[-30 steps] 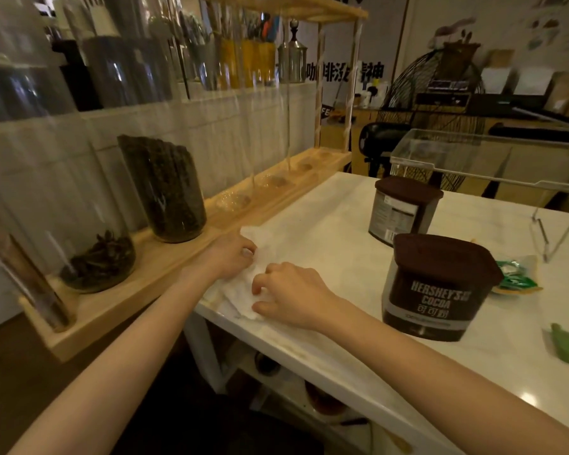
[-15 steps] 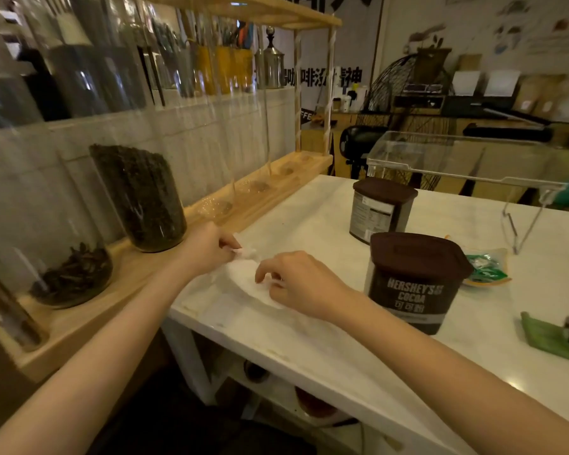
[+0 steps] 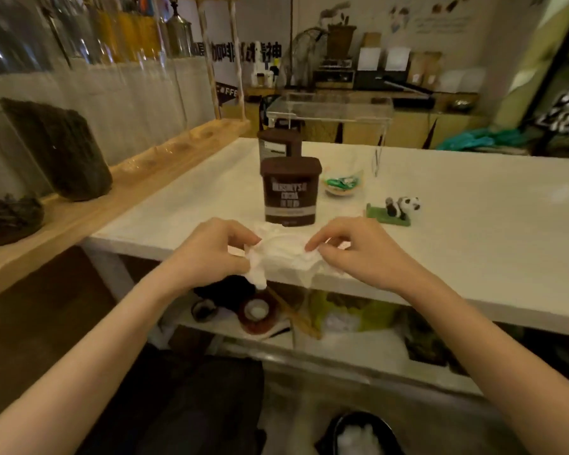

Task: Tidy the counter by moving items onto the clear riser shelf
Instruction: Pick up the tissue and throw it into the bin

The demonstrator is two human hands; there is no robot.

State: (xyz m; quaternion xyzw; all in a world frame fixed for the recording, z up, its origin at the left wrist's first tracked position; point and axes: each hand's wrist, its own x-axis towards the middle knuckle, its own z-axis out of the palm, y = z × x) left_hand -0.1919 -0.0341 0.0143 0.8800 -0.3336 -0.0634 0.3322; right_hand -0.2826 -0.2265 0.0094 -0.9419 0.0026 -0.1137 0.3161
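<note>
A crumpled white tissue [image 3: 281,256] is held over the front edge of the white counter [image 3: 473,224]. My left hand [image 3: 211,254] pinches its left end and my right hand [image 3: 358,251] pinches its right end. Just behind the tissue stands a brown cocoa tub [image 3: 289,190], with a second brown-lidded tub [image 3: 278,146] further back. The clear riser shelf [image 3: 329,110] stands at the far side of the counter, with nothing on top. A green candy packet [image 3: 342,183] and a small panda figure on a green base [image 3: 396,210] lie to the right of the front tub.
A wooden rack [image 3: 145,188] with tall glass jars [image 3: 63,149] runs along the left side. Under the counter a lower shelf [image 3: 358,349] holds bowls and bags. A black bin [image 3: 358,435] with white waste sits on the floor below.
The tissue was lying flat at the counter's left corner under both hands. Now both hands have lifted and bunched it at the front edge, and the view has swung right.
</note>
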